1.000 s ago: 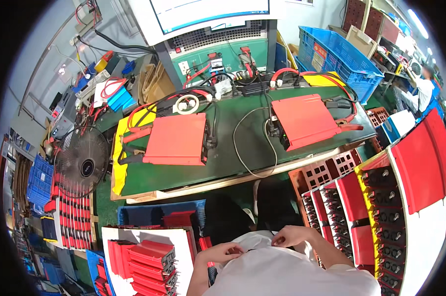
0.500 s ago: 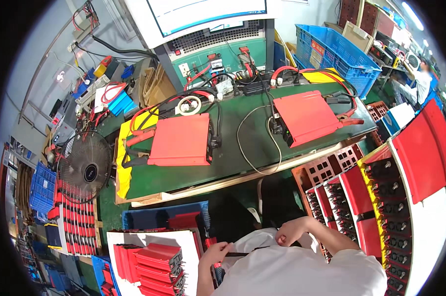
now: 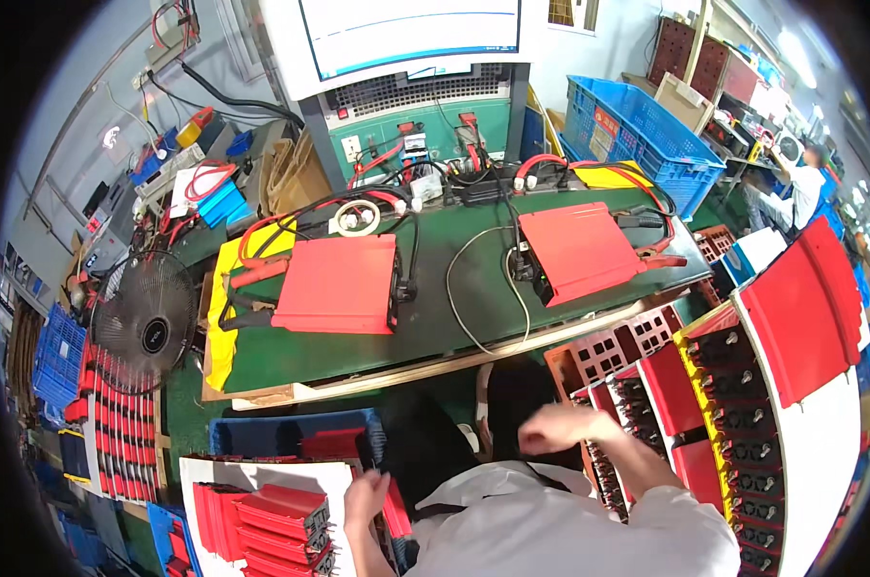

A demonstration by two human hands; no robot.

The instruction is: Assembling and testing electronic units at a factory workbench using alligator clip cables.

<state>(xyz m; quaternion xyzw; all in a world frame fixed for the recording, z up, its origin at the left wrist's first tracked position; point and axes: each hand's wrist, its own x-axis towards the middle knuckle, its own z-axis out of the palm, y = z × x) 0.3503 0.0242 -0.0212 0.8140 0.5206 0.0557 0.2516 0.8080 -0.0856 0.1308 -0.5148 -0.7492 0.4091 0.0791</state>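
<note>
Handling, my read, big to small:
- Green bench (image 3: 425, 327): keep sleeves off its front edge, route hands around the cabling
- Left red unit (image 3: 334, 284) and right red unit (image 3: 579, 250), both flat on the bench with leads on: hold by the side edges, never drag against the leads
- Stacked red cases (image 3: 279, 524), on the white board (image 3: 339, 481) at the person's left, and red-cased rows (image 3: 680, 389) at the right: one piece at a time, straight out, fittings could snag a neighbour
- Hands: left hand (image 3: 366, 498) down beside the white board, nearest the stacked cases; right hand (image 3: 558, 430) over the lap, near the red-cased rows. Nothing visibly held in either; both blurred, can't tell how far the fingers are closed. Slow down before contact

Counts, same order:
- 1 bench
- 1 monitor (image 3: 411, 34) above it
- 1 big blue crate (image 3: 637, 135) behind its right end
- 1 dark blue bin (image 3: 296, 420) at its front left
- 1 fan (image 3: 147, 322) off its left end
- 2 red units on the bench
- 2 hands
- stacked cases and rows: several each, overlap too much for a firm number
</note>
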